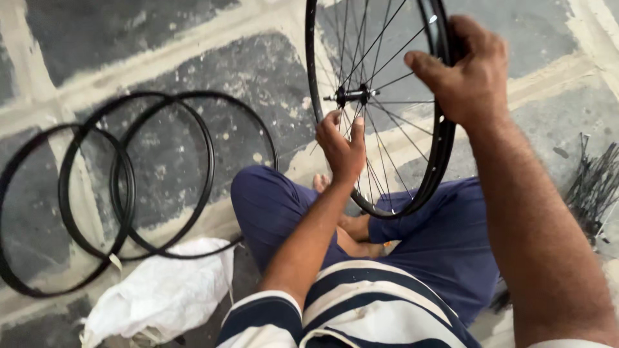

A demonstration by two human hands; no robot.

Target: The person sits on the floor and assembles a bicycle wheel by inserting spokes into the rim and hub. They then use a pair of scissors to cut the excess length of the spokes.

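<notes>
Rims, bare, black, thin metal hoops [129, 187]: 3 lie flat and overlapping on the grey stone floor [193, 71] at far left, with no spokes and no hub fitted; judged as stock not yet built. A crumpled white plastic sack [161, 290] lies just below them, touching the nearest hoop.

Left hand [342, 145]: fingers [334, 119] partly curled and reaching into the spokes just below the hub; whether they pinch a spoke cannot be told.

Wheel, black spoked bicycle wheel with metal hub [377, 96]: stands upright between the person's crossed legs in blue trousers [445, 245], lower edge resting near the feet. Spokes run from hub to rim all round the visible part, so lacing appears largely done; the remaining work, by judgement, is adjusting or checking.

Right hand [471, 71]: closed around the wheel's upper right rim, thumb out, steadying it.

Spokes, loose, a bundle of thin dark wires [593, 187]: on the floor at far right, unused.
</notes>
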